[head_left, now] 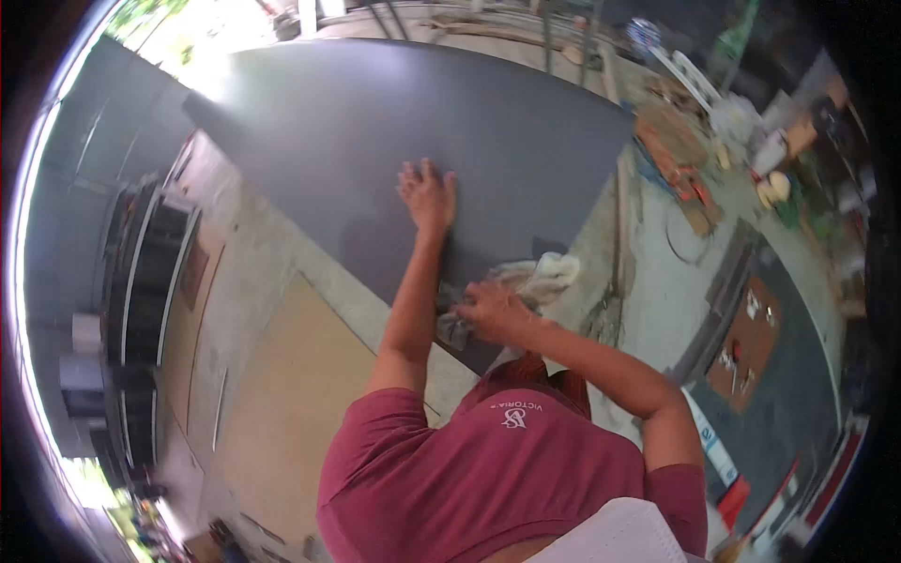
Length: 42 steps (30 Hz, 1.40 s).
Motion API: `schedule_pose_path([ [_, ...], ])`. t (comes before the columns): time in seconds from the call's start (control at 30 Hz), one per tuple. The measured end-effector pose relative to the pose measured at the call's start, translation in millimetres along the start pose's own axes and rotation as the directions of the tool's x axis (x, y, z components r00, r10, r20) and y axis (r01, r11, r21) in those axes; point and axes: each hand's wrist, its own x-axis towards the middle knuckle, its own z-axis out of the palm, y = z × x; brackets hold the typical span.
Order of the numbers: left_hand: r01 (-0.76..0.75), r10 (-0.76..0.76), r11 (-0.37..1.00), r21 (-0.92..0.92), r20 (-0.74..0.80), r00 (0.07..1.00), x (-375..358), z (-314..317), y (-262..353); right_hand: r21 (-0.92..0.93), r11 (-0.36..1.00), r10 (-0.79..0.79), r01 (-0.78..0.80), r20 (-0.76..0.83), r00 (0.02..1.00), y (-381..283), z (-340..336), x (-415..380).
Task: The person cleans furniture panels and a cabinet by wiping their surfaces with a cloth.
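A large dark grey panel point(526, 141) lies in front of me. My left hand point(428, 199) rests on its surface with the fingers spread and holds nothing. Nearer to my body, my right hand point(497, 312) is closed on a crumpled whitish-grey rag point(542, 277) at the near end of the panel. Part of the rag sticks out beyond the hand on both sides. The fingertips of the right hand are blurred.
To the left, a tan board point(291, 385) lies on the floor near dark shelf-like units point(150, 281). On the right, a dark surface point(798, 328) carries a brown board point(744, 342) with small metal parts. Flattened cardboard point(671, 141) and clutter lie at the far right.
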Motion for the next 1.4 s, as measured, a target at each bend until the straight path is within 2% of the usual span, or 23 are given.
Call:
schedule_pose_path([
  [0.1, -0.014, 0.010, 0.998, -0.064, -0.063, 0.998, -11, -14, 0, -0.111, 0.985, -0.160, 0.134, -0.279, 0.947, 39, 20, 6],
  [0.17, -0.009, -0.013, 0.950, -0.313, -0.069, 0.998, -30, -26, -3, -0.120, 0.992, 0.026, -0.045, -0.155, 0.988, 98, -6, 13],
  [0.2, 0.012, -0.038, 0.955, -0.298, -0.081, 0.996, -43, -35, -8, 0.124, 0.883, 0.466, -0.452, -0.119, 0.877, 124, -29, 18],
  [0.27, 0.063, -0.083, 0.976, -0.209, -0.090, 0.992, -71, -57, -14, -0.286, 0.829, 0.291, -0.481, -0.514, 0.807, 229, -41, -4],
  [0.3, 0.108, -0.122, 0.985, -0.138, -0.099, 0.988, -86, -67, -19, -0.079, 0.771, 0.559, -0.632, -0.394, 0.730, 265, -75, -10],
  [0.33, 0.152, -0.159, 0.986, -0.069, -0.113, 0.981, -100, -77, -21, -0.168, 0.663, 0.607, -0.729, -0.449, 0.656, 289, -103, -15],
  [0.4, 0.289, -0.284, 0.954, 0.085, -0.070, 0.956, -123, -91, -23, 0.085, 0.602, 0.727, -0.794, -0.472, 0.500, 386, -122, -25],
  [0.5, 0.401, -0.397, 0.902, 0.160, -0.060, 0.916, -150, -97, -11, 0.132, 0.666, 0.705, -0.735, -0.435, 0.560, 371, -176, 4],
  [0.53, 0.418, -0.412, 0.894, 0.164, -0.073, 0.908, -151, -95, -3, 0.061, 0.776, 0.541, -0.628, -0.575, 0.614, 370, -158, 20],
  [0.57, 0.483, -0.476, 0.855, 0.190, -0.082, 0.875, -145, -93, 5, 0.217, 0.799, 0.596, -0.560, -0.406, 0.693, 288, -183, 41],
  [0.6, 0.536, -0.529, 0.816, 0.219, -0.092, 0.843, -141, -92, 8, 0.130, 0.871, 0.490, -0.474, -0.310, 0.815, 265, -160, 54],
  [0.63, 0.527, -0.518, 0.817, 0.233, -0.102, 0.849, -134, -91, 10, 0.008, 0.968, 0.242, -0.251, -0.303, 0.922, 248, -111, 62],
  [0.67, 0.571, -0.560, 0.775, 0.272, -0.123, 0.819, -126, -86, 13, -0.015, 0.997, 0.078, -0.080, -0.104, 0.992, 200, -103, 70],
  [0.7, 0.616, -0.604, 0.726, 0.305, -0.144, 0.784, -119, -80, 15, -0.084, 0.993, -0.080, 0.080, 0.005, 0.997, 161, -81, 74],
  [0.73, 0.614, -0.601, 0.725, 0.311, -0.149, 0.785, -115, -76, 16, 0.078, 0.927, -0.371, 0.368, 0.032, 0.928, 151, -38, 71],
  [0.8, 0.675, -0.648, 0.698, 0.238, -0.190, 0.738, -111, -72, 13, 0.182, 0.803, -0.528, 0.568, -0.226, 0.819, 119, -35, 64],
  [0.93, 0.722, -0.675, 0.656, 0.221, -0.258, 0.692, -125, -72, 26, -0.135, 0.945, -0.326, 0.297, -0.336, 0.884, 219, -43, 132],
  [1.0, 0.775, -0.709, 0.592, 0.222, -0.314, 0.632, -135, -68, 31, 0.081, 0.997, 0.042, -0.009, -0.420, 0.906, 292, -81, 161],
  [1.03, 0.785, -0.717, 0.579, 0.218, -0.323, 0.618, -141, -66, 34, -0.172, 0.977, 0.037, -0.125, -0.441, 0.897, 336, -97, 170],
  [1.1, 0.798, -0.711, 0.545, 0.257, -0.362, 0.603, -152, -66, 38, -0.243, 0.920, 0.149, -0.307, -0.509, 0.848, 425, -127, 177],
  [1.2, 0.841, -0.773, 0.509, 0.184, -0.332, 0.540, -154, -70, 50, -0.011, 0.814, 0.535, -0.581, -0.377, 0.756, 523, -164, 157],
  [1.3, 0.866, -0.821, 0.474, 0.157, -0.277, 0.499, -142, -72, 51, 0.095, 0.829, 0.527, -0.552, -0.466, 0.711, 519, -185, 138],
  [1.4, 0.876, -0.837, 0.469, 0.113, -0.261, 0.481, -135, -71, 44, 0.058, 0.983, 0.182, -0.172, -0.342, 0.922, 418, -166, 127],
])
